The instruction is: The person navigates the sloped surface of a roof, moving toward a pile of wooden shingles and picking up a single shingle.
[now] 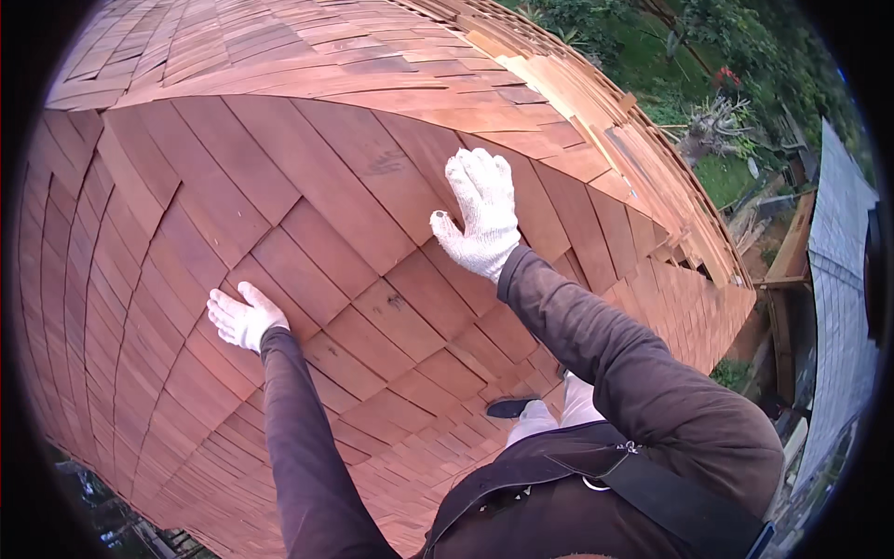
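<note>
Reddish-brown wooden shingles point(372, 317) overlap in rows over a curved, sloping roof. My left hand point(244, 319), in a white knit glove, lies on the shingles at the left with its fingers stretched out and nothing in it. Higher up and to the right, my right hand point(481, 212) is in a matching glove, worn at the thumb tip. It rests palm down near the upper edge of the slope, thumb apart from the fingers, holding nothing. Dark sleeves cover both my arms. A dark shoe point(510, 407) of mine stands on the shingles lower down.
Past the fold, more shingles point(363, 51) cover the upper roof. Lighter wooden strips point(559, 88) line its right edge, which drops to a garden point(736, 177) with trees. A grey roof point(838, 242) stands at the far right. A dark strap bag point(577, 466) hangs across my body.
</note>
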A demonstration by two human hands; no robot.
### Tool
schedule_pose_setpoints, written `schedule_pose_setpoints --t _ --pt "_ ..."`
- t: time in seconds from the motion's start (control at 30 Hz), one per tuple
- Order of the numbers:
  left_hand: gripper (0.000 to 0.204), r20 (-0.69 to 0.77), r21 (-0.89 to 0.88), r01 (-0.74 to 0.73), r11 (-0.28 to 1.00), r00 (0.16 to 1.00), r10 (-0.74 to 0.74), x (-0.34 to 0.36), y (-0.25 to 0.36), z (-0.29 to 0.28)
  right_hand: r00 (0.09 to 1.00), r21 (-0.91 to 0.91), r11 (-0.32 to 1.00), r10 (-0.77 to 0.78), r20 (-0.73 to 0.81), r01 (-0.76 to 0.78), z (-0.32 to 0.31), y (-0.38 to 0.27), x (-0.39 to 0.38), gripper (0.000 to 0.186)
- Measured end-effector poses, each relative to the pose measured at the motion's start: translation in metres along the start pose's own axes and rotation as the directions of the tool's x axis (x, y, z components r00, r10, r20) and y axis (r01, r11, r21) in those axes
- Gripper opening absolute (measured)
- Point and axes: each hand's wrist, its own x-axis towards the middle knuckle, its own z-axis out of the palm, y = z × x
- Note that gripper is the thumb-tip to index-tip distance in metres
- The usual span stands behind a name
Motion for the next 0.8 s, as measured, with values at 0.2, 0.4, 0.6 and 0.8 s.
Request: schedule_pose_setpoints --t 0.2,0.4,0.6,0.8 --pt "0.083 -0.058 0.1 -0.064 0.993 0.996 0.07 0.013 -0.024 0.02 0.931 -0.436 0.845 0.362 0.038 -0.311 -0.066 0.141 -0.08 0.094" --pt "0.081 0.108 0.038 0.004 0.999 0.994 -0.009 0.029 -0.036 0.001 0.927 -0.344 0.876 0.373 0.039 -0.338 -0.056 0.142 -0.084 0.092" --pt "0.074 -0.105 -0.529 -0.178 0.83 0.984 0.145 -0.028 0.112 -0.064 0.932 -0.358 0.872 0.362 0.015 -0.333 -0.067 0.151 -0.089 0.089" --pt "0.053 -0.329 -0.659 -0.737 0.149 0.461 0.824 -0.153 0.365 -0.128 0.934 -0.275 0.901 0.357 0.029 -0.336 -0.063 0.149 -0.084 0.088"
